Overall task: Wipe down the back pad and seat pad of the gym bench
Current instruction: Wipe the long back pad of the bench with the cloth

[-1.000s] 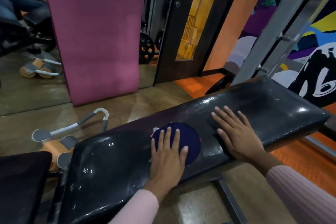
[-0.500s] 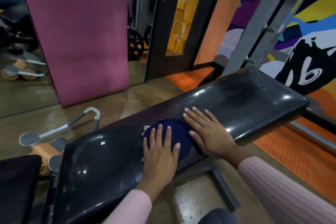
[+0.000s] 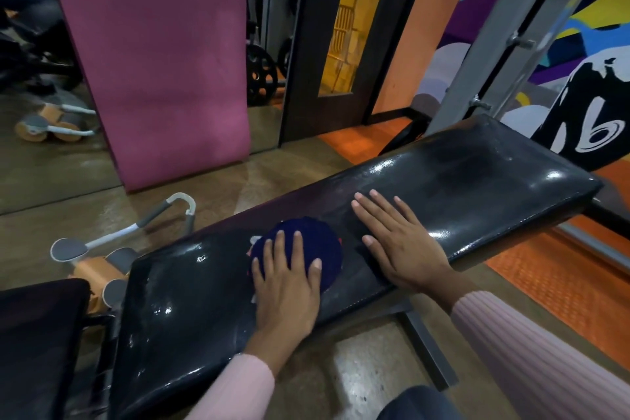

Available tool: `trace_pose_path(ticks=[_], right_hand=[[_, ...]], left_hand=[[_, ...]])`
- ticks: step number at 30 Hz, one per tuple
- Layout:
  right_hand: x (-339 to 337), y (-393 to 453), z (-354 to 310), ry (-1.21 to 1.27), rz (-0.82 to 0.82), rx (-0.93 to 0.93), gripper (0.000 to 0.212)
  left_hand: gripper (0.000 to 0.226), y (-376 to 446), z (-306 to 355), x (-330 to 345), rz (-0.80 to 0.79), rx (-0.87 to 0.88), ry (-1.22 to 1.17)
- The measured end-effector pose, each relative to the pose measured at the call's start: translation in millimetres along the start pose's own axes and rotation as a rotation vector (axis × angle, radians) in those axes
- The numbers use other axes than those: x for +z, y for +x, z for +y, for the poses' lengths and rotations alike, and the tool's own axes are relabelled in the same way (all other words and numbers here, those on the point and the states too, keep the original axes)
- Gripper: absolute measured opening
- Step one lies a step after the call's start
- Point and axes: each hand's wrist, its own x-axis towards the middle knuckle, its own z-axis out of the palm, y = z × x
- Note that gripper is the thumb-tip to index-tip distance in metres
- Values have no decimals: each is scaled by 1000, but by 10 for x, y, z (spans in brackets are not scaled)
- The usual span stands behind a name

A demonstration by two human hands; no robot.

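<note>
There is one view only, from the person's head, looking forward and steeply down across the black bench pad (image 3: 477, 174) from its near long side. It sits close above the pad; beyond the pad rises a pink mat (image 3: 160, 54).

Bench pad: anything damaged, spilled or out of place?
Nothing stands out. The back pad shows glossy glare but no visible tear or spill. The left hand presses flat on the dark blue cloth; the right hand rests flat on the pad beside it. An ab roller lies on the floor behind.
</note>
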Motion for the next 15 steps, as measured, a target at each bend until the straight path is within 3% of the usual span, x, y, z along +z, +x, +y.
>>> trace_pose_path(ticks=[4,8,15], right_hand=[[-1,7,2,12,2,-14,55],[-1,-1,5,15,-4,-11,55],[24,9,0,-27,1,-4,55]], left_hand=[[66,-359,252,106,-48,68,-4],[64,-155,429,54,-20,124,-59],[66,-149,0,-88,-81,-36,25]])
